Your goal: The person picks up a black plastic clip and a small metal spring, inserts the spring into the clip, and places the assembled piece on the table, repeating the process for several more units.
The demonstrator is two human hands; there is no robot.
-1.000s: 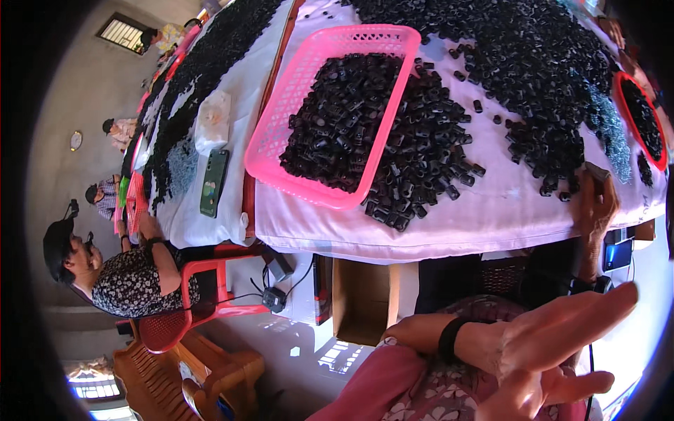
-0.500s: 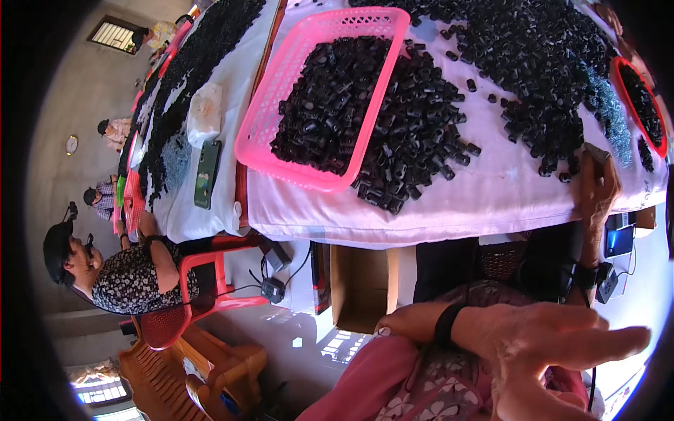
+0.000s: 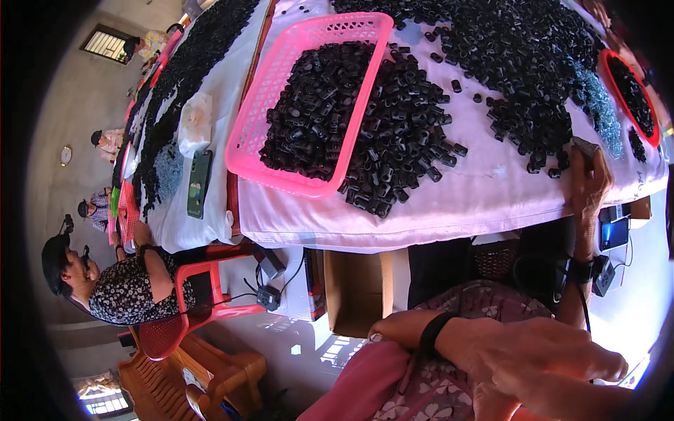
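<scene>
My left hand (image 3: 533, 358), with a black band at its wrist, hangs in front of my lap, below the table edge. Its fingers stretch to the right, partly in shadow, and no object shows in them. At the right end of the table's front edge, my right hand (image 3: 590, 182) pinches a small greyish flat piece (image 3: 585, 146), whose kind I cannot make out. Beside these fingers lies the edge of a large heap of small black plastic parts (image 3: 533, 119). A pink perforated basket (image 3: 242, 151) stands tilted left of centre, with black parts inside and spilling beside it.
A red-rimmed tray (image 3: 654, 130) of black parts and a bluish clear pile (image 3: 600, 112) lie far right. On the left table are a phone (image 3: 199, 186) and a white block (image 3: 195, 125). A person (image 3: 133, 281) sits on a red chair (image 3: 210, 281). Below stands a cardboard box (image 3: 358, 295).
My left hand has turned over and dropped slightly, its spread fingers now closer together. The right hand keeps its place by the heap. The whole view has shifted slightly.
</scene>
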